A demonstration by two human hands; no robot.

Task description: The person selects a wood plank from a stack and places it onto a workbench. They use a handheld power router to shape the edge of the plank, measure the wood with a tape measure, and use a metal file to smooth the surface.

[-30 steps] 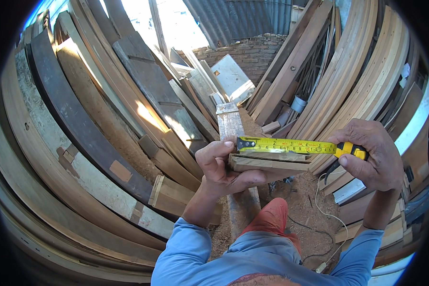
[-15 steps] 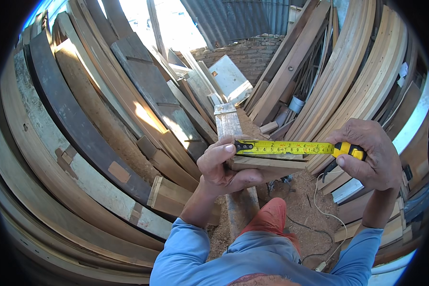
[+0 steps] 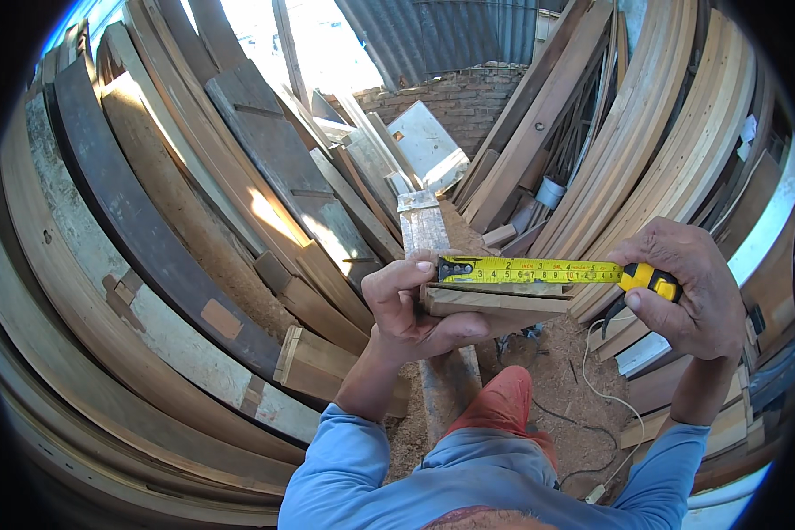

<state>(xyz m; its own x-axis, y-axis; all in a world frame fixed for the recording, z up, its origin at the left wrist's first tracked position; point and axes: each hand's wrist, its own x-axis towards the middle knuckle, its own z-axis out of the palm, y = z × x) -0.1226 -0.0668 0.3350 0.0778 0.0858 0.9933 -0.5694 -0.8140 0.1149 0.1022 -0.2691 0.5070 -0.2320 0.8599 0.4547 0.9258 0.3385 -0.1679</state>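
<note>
My left hand (image 3: pixel 399 307) is closed on the left end of a short wooden board (image 3: pixel 499 304), its thumb lying along the near side. The tip of a finger on that hand rests by the black hook end of the tape. Stretched across the top of the board is the yellow blade (image 3: pixel 539 271) of a tape measure, running past the board's right end. Its yellow and black case (image 3: pixel 650 282) sits in my right hand (image 3: pixel 700 287), fingers curled around it. A dark strap hangs below the case.
Long planks (image 3: pixel 177 265) lean in rows on the left, and more boards (image 3: pixel 662 150) stand at the right. A narrow worn beam (image 3: pixel 424 225) runs beneath my hands. A pale cable (image 3: pixel 623 402) trails over the sawdust-covered floor (image 3: pixel 561 362). Behind is a brick wall (image 3: pixel 468 110).
My left fingertip has drawn back slightly to the left from the tape's hook end. The blade has shifted a little upward there. My right hand still grips the case in nearly the same place.
</note>
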